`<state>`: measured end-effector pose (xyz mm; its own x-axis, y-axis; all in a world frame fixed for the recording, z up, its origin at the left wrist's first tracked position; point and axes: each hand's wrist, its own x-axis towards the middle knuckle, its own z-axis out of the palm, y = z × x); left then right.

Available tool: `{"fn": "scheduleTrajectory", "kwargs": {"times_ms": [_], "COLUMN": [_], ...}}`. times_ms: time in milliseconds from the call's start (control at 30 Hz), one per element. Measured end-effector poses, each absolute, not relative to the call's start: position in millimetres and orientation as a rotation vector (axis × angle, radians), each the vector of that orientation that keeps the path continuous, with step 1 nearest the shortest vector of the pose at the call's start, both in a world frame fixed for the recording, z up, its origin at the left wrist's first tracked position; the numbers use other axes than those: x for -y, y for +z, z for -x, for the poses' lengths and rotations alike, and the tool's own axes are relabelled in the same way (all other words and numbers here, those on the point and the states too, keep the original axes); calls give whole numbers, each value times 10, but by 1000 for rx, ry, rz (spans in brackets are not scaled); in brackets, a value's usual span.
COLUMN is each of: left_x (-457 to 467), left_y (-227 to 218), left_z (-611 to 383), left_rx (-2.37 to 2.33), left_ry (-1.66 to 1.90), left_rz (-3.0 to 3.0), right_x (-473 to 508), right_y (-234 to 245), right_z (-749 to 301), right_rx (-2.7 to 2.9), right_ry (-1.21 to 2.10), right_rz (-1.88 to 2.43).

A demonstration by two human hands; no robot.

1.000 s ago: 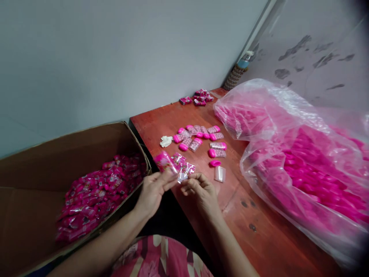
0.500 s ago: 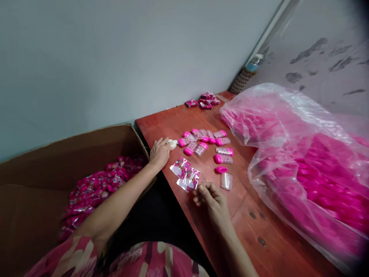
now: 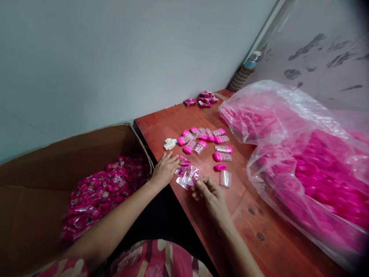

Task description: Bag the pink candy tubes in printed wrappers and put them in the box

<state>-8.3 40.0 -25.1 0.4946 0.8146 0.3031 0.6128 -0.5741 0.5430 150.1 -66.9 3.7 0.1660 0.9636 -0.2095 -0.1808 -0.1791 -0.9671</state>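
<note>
Near the front edge of the red-stained wooden table (image 3: 187, 207), two flat, glossy plastic sachets (image 3: 188, 180), printed magenta with pale silvery patches, lie overlapping and catch the light. The left hand (image 3: 165, 169) is spread palm-down, fingers loosely extended over the upper sachet's left side. The right hand (image 3: 210, 192) curls, thumb and fingers together, at the lower one's right corner; whether it pinches anything, I cannot tell.

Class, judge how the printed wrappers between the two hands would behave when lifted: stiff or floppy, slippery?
The printed wrappers are probably floppy and light: they look like thin, clear-edged film. Their glossy glare suggests they may slide easily over one another.
</note>
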Motion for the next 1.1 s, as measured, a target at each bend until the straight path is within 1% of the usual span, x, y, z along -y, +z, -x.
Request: {"fn": "scheduleTrajectory", "kwargs": {"times_ms": [267, 467, 600, 800, 1000, 1100], "left_x": [-356, -279, -220, -319, -584, -814], "left_y": [-300, -241, -97, 130, 197, 185], "left_z": [69, 50, 8, 34, 96, 131], "left_rx": [-1167, -1099, -1005, -1105, -1186, -1313], "left_ry": [878, 1142, 1271, 1293, 1159, 1143], "left_rz": [-2362, -2291, -2240, -1877, -1870, -1901], "right_x": [462, 333, 167, 0, -124, -154], "right_y": [26, 49, 85, 129, 63, 25], "right_z": [-1427, -1391, -1361, -1312, -1300, -1324], "right_rx": [888, 869, 728, 666, 641, 662], "right_ry": [1159, 1083, 1148, 1171, 1154, 1175], "right_rz": [1323, 1302, 1202, 1168, 1160, 1172]}}
